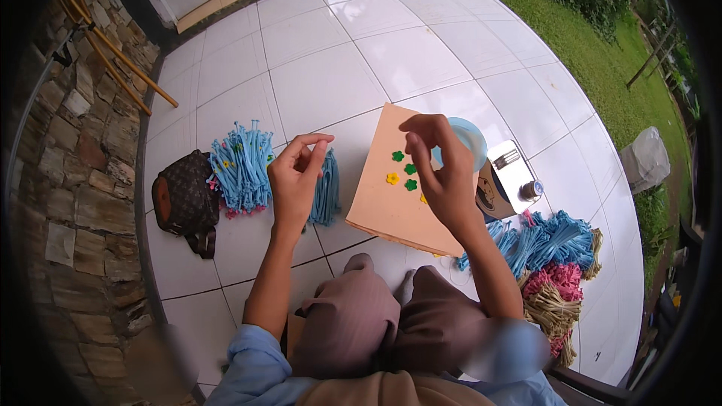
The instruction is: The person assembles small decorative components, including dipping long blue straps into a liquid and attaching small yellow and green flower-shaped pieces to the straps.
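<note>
My left hand [293, 184] is raised above the floor, thumb and forefinger pinched together. Whatever lies between those fingertips is too small to make out. A bundle of light blue cords [326, 192] lies just beyond it, partly covered by the hand. My right hand [449, 180] hovers over a tan board [374, 199], fingers curled and thumb brought near the forefinger; any small thing in them cannot be made out. On the board are three green flower-shaped pieces [398, 156] and a yellow flower piece [392, 179]. More yellow shows partly behind my right hand.
Left stand a large blue cord bundle [244, 169] and a brown patterned bag [183, 197]. Right are a light blue bowl [472, 141], a metal tray [505, 169], a small jar [532, 190], and blue [562, 240], pink [555, 280] and beige bundles [553, 310]. A stone wall [90, 233] borders the left.
</note>
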The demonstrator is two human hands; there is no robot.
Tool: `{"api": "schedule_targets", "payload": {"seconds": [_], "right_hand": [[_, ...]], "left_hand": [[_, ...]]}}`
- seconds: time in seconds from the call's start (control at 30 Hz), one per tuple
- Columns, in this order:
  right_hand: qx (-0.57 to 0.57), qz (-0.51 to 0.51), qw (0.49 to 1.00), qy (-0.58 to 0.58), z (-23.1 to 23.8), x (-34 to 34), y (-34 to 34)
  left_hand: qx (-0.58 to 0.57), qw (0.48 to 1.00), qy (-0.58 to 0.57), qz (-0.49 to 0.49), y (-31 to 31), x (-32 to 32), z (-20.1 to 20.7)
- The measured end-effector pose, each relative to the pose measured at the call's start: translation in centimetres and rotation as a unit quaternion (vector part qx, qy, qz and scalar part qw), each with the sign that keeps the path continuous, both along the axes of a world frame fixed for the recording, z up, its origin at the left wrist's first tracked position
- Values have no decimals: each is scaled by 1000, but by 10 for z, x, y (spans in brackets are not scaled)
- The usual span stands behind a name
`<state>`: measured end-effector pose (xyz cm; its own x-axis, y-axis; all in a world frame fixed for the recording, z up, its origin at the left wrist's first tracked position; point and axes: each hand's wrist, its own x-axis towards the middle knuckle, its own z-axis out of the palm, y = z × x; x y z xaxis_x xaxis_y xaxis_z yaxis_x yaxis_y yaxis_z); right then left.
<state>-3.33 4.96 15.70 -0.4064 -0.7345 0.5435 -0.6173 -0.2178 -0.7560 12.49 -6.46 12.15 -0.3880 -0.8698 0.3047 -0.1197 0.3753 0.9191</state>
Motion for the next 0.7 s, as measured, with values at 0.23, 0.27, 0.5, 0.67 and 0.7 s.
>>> {"api": "schedule_targets", "payload": {"seconds": [0.23, 0.27, 0.5, 0.67, 0.7], "right_hand": [[54, 160, 980, 104, -103, 127, -134], [119, 141, 983, 9, -127, 138, -145], [246, -63, 932, -260, -317, 152, -101], [262, -142, 925, -235, -374, 132, -85], [240, -153, 934, -213, -379, 129, -88]], "left_hand": [[201, 959, 147, 136, -42, 88, -61], [223, 951, 165, 137, -50, 96, -90], [240, 964, -15, 113, -34, 108, -259], [115, 971, -196, 71, -26, 77, -312], [124, 970, -200, 69, -28, 70, -317]]}}
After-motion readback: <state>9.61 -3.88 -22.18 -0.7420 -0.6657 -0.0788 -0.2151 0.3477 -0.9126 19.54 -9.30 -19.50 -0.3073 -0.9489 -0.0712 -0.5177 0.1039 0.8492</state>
